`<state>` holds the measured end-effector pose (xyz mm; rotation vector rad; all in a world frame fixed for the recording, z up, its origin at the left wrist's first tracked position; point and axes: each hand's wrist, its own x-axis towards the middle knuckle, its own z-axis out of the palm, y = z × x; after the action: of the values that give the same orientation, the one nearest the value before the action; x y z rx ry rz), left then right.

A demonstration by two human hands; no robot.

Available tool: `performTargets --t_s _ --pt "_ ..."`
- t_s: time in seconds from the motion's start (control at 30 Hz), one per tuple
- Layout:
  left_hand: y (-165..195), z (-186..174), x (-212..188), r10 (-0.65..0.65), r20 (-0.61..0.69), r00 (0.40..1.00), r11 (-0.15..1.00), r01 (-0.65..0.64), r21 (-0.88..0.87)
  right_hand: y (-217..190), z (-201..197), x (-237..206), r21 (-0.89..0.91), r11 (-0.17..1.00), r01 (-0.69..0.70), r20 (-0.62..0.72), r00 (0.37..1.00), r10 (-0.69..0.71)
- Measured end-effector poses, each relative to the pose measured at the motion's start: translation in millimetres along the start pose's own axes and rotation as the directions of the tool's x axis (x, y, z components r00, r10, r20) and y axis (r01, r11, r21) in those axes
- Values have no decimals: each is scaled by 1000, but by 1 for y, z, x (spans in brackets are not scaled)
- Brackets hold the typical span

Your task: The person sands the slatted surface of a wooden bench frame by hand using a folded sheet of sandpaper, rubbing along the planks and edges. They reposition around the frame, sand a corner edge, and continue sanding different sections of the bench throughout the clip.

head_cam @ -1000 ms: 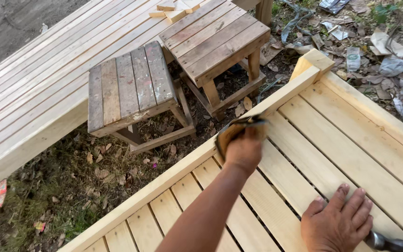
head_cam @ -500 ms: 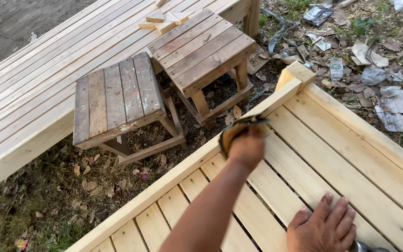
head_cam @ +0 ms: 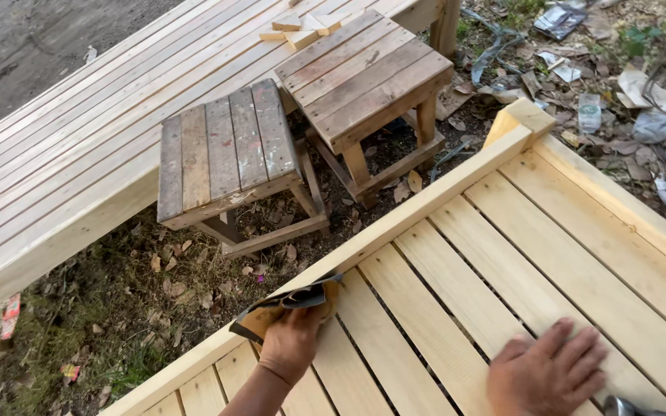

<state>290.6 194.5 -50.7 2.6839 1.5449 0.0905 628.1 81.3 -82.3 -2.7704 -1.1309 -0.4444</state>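
My left hand (head_cam: 293,343) gripped a folded sheet of sandpaper (head_cam: 283,304) against the slatted frame's (head_cam: 425,208) long side rail; farther right, my right hand (head_cam: 546,374) lay open, flat on the slats.

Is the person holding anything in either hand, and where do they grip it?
The left hand grips a folded sheet of sandpaper by its near end. The right hand lies flat, holding nothing.

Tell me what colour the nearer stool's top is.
Weathered grey-brown slats on the nearer stool, seen from the head view.
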Motion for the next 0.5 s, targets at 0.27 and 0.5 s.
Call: performTargets --t_s 0.27,0.5 --pt "117 -4 148 43 231 972 996 -59 62 -49 -17 -11 163 986 36 86 995 -50" --pt "53 -34 51 -73 406 911 995 95 -33 -44 -13 -6 330 944 14 46 998 -31"
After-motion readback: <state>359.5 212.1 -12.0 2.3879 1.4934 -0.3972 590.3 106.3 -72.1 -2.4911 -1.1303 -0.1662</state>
